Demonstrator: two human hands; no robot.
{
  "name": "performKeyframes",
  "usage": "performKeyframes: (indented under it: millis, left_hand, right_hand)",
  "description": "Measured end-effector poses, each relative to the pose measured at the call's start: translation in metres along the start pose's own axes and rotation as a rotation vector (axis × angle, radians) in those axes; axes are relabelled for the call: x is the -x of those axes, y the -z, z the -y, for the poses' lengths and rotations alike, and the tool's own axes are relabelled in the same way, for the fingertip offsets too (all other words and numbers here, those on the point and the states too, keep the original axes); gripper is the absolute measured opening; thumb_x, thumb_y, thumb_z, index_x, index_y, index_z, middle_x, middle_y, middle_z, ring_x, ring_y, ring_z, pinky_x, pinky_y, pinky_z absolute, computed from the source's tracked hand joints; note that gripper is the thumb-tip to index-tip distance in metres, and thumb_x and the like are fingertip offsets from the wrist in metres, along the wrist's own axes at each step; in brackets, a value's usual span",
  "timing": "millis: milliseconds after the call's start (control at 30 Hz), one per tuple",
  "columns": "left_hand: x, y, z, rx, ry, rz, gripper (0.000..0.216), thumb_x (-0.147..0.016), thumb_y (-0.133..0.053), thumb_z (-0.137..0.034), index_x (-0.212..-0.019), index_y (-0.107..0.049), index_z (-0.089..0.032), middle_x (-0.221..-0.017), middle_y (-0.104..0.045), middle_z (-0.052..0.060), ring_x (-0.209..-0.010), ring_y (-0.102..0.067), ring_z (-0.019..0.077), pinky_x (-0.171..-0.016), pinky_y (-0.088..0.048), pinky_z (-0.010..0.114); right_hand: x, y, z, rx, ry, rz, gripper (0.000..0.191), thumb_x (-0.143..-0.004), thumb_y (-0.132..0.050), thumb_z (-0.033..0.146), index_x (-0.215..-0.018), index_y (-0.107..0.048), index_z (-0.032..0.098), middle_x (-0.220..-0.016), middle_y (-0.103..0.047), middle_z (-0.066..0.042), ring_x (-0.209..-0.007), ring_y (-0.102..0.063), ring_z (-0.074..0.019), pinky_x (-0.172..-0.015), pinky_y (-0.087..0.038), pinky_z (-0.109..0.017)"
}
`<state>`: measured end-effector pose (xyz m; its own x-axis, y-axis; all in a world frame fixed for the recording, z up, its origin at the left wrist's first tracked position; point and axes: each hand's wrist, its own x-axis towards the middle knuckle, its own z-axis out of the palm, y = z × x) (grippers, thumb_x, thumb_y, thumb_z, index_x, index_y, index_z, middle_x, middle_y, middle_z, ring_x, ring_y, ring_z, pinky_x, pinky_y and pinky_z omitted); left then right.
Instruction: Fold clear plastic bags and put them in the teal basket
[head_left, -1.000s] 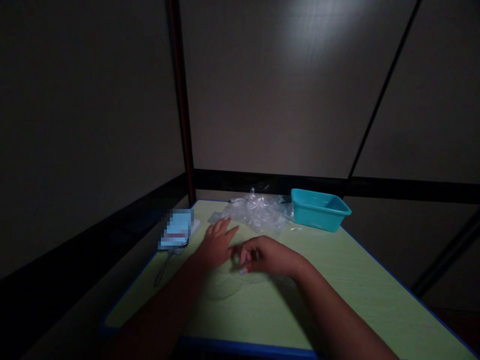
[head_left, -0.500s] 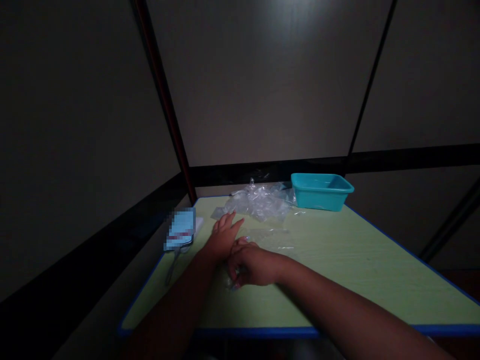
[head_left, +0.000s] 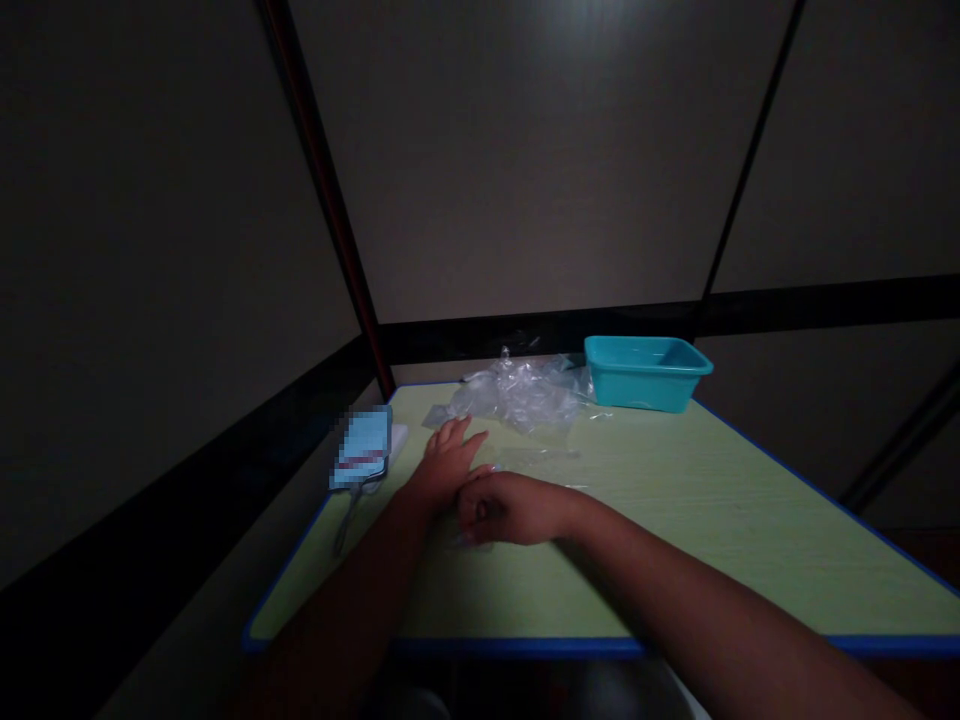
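My left hand (head_left: 446,465) lies palm down on the table (head_left: 712,540) with its fingers stretched out and apart. Close beside it, touching or nearly touching its wrist, my right hand (head_left: 510,508) is curled with thumb and fingertips pinched together. A bit of clear plastic shows under those fingertips, slightly blurred. It looks like part of a clear plastic bag (head_left: 544,458) lying flat, whose far part reaches out behind my right hand. The hands hide the middle of this bag.
A crumpled heap of clear plastic bags (head_left: 517,390) lies at the table's back. Right of it stands a turquoise plastic basin (head_left: 645,375). At the left edge are a blurred-out light blue item (head_left: 364,445) and a thin cord-like strap (head_left: 346,520). Walls enclose the back and left.
My right hand has moved slightly up, its pinched fingertips a little farther from the near edge. My left hand stays almost in place. The whole view has shifted slightly.
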<state>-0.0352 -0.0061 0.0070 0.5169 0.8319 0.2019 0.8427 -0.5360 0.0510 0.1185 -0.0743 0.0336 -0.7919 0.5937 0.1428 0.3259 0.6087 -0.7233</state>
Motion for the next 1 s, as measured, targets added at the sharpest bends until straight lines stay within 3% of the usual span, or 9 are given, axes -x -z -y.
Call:
performKeyframes:
  millis: [233,400,567,700,800,900,1000]
  left_hand:
    - [0.0,0.009,-0.003,0.019,-0.099,-0.133,0.04,-0.083,-0.05,-0.043,-0.119,-0.052,-0.026,-0.133,-0.038,0.007,-0.124,-0.025,0.0259,-0.101,-0.024,0.04]
    - [0.001,0.011,-0.005,0.069,-0.167,-0.084,0.039,-0.079,-0.054,-0.046,-0.114,-0.057,-0.029,-0.13,-0.04,0.006,-0.122,-0.027,0.0256,-0.1,-0.027,0.04]
    - [0.002,0.009,-0.004,0.087,-0.164,-0.093,0.04,-0.08,-0.053,-0.045,-0.114,-0.057,-0.027,-0.129,-0.04,0.008,-0.121,-0.028,0.0272,-0.099,-0.028,0.042]
    - [0.0,0.005,-0.001,0.139,-0.195,-0.125,0.039,-0.078,-0.056,-0.044,-0.112,-0.058,-0.026,-0.127,-0.042,0.009,-0.119,-0.03,0.0282,-0.097,-0.029,0.044]
    - [-0.004,0.005,0.001,0.33,-0.192,-0.216,0.031,-0.077,-0.057,-0.038,-0.104,-0.062,-0.024,-0.118,-0.05,0.008,-0.115,-0.035,0.0267,-0.098,-0.028,0.043]
    - [-0.006,0.008,0.004,0.67,-0.079,-0.329,0.025,-0.082,-0.049,-0.036,-0.096,-0.063,-0.021,-0.103,-0.057,0.006,-0.106,-0.043,0.0229,-0.097,-0.029,0.039]
    - [-0.006,0.01,0.007,0.85,0.023,-0.333,0.038,-0.089,-0.032,-0.041,-0.094,-0.061,-0.016,-0.085,-0.059,0.006,-0.083,-0.053,0.0186,-0.08,-0.042,0.034]
  right_hand:
    - [0.005,0.005,0.018,0.252,-0.003,-0.028,0.04,-0.058,-0.075,0.038,-0.091,-0.062,0.018,-0.086,-0.056,0.0,-0.077,-0.049,-0.0138,-0.068,-0.037,-0.024]
    - [-0.002,-0.015,0.02,0.372,0.03,-0.056,0.033,-0.062,-0.072,0.037,-0.087,-0.062,0.018,-0.093,-0.06,-0.003,-0.087,-0.051,-0.019,-0.08,-0.035,-0.031]
    - [-0.009,-0.025,0.024,0.473,-0.039,-0.032,0.011,-0.069,-0.066,0.027,-0.072,-0.063,0.016,-0.078,-0.062,-0.004,-0.079,-0.053,-0.0194,-0.072,-0.036,-0.03]
    - [-0.007,-0.019,0.024,0.309,0.004,-0.041,0.004,-0.071,-0.058,0.014,-0.072,-0.061,0.015,-0.071,-0.061,-0.001,-0.068,-0.053,-0.0128,-0.063,-0.037,-0.023]
    - [-0.005,-0.01,0.017,0.117,0.007,-0.106,0.007,-0.071,-0.055,0.009,-0.072,-0.059,0.014,-0.07,-0.06,0.0,-0.062,-0.051,-0.0092,-0.057,-0.036,-0.019]
    - [-0.004,-0.003,0.007,-0.118,-0.08,-0.187,0.005,-0.071,-0.053,0.009,-0.07,-0.055,0.014,-0.065,-0.058,0.002,-0.059,-0.052,-0.0086,-0.055,-0.038,-0.019]
    - [-0.005,0.002,-0.001,-0.386,-0.236,-0.168,0.01,-0.07,-0.049,0.006,-0.066,-0.05,0.015,-0.059,-0.056,0.003,-0.052,-0.054,-0.0083,-0.051,-0.042,-0.019]
